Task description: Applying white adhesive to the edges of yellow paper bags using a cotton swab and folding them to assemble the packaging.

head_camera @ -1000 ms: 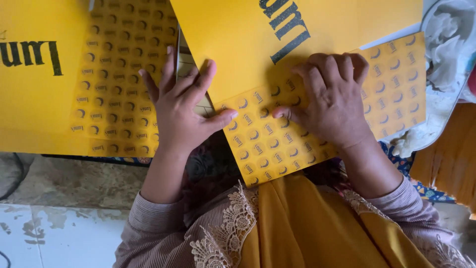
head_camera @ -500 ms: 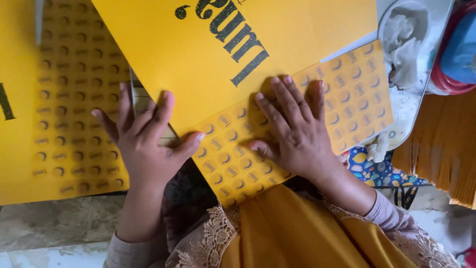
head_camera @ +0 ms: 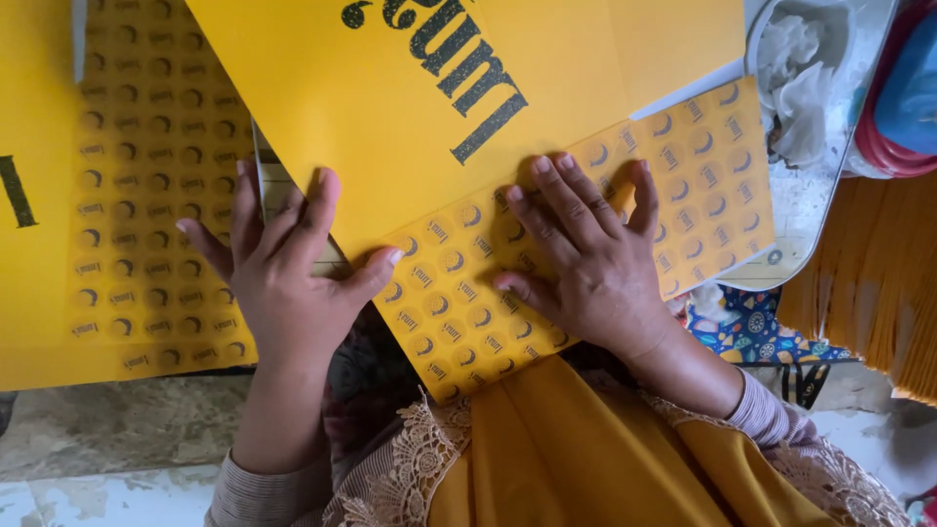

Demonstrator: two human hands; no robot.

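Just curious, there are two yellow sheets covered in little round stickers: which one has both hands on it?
The tilted sticker sheet in the middle, half-covered by a yellow envelope. The sheet at left goes untouched.

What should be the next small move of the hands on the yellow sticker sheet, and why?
Probably the right hand should slide its flat palm outward along the sticker sheet to press it down. That hand lies spread on the sheet, which sits half under the big yellow sheet. The left hand holds the edge with its thumb, so it can likely stay as an anchor.
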